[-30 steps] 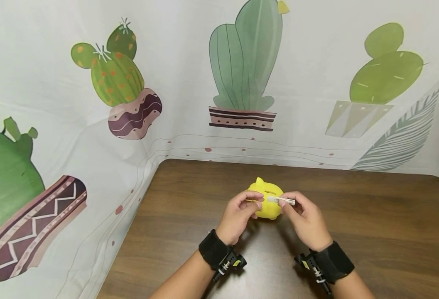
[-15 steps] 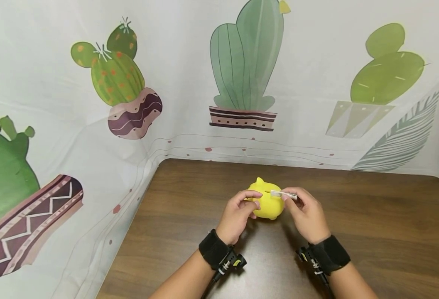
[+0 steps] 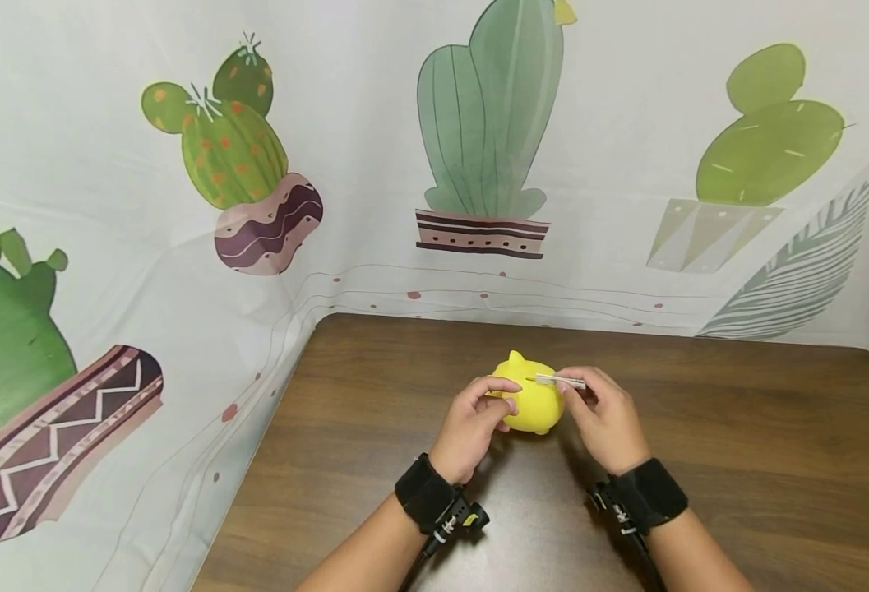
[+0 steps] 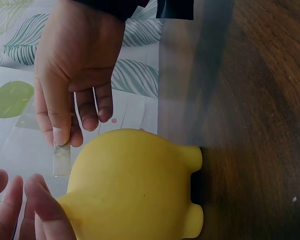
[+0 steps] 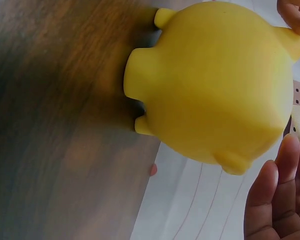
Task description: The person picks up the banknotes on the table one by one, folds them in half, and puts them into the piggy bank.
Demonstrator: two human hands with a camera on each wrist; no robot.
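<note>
A yellow piggy bank (image 3: pixel 538 411) stands on the table, its coin slot (image 3: pixel 530 379) facing up. My left hand (image 3: pixel 471 423) holds it at its left end, thumb and fingers curved about one ear (image 5: pixel 291 45). Between the thumb and fingers of my right hand (image 3: pixel 612 423) is a folded strip of pale paper (image 3: pixel 547 379), pinched and held nearly level over the bank's top right. The strip's free end lies right at the slot in the head view. In the left wrist view the paper strip (image 4: pixel 62 162) points down beside the bank's rounded top.
The brown wooden table (image 3: pixel 737 452) stretches to both sides. A white cloth (image 3: pixel 367 164) printed with cacti hangs behind its far edge and along the left. Black straps (image 3: pixel 652 493) with small cameras sit on both wrists.
My right hand has moved slightly away from me, carrying the paper strip from the bank's near top up to the slot. The left hand and the piggy bank have stayed in place.
</note>
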